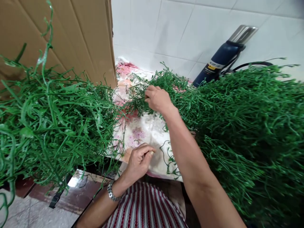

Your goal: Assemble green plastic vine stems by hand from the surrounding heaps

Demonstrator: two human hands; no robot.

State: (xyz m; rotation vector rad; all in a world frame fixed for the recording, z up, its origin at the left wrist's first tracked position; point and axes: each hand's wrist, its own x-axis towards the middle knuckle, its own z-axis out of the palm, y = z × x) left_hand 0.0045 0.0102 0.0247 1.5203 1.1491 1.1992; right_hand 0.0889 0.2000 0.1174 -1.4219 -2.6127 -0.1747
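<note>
My left hand is closed in front of me, low over the table, thumb pressed to the bent forefinger. Whatever it pinches, if anything, is too small to make out. Farther out, my right hand reaches into a loose heap of thin green branching stems. Its fingers are curled down among the stems, and the fingertips are partly hidden. A few loose stem pieces lie on the flower-patterned cloth, just right of my left hand.
A big pile of green plastic-looking stems stands at left, before a cardboard sheet. Another dense green pile fills the right side. A dark blue flask leans against the white tiled wall. A strapped brown surface lies lower left.
</note>
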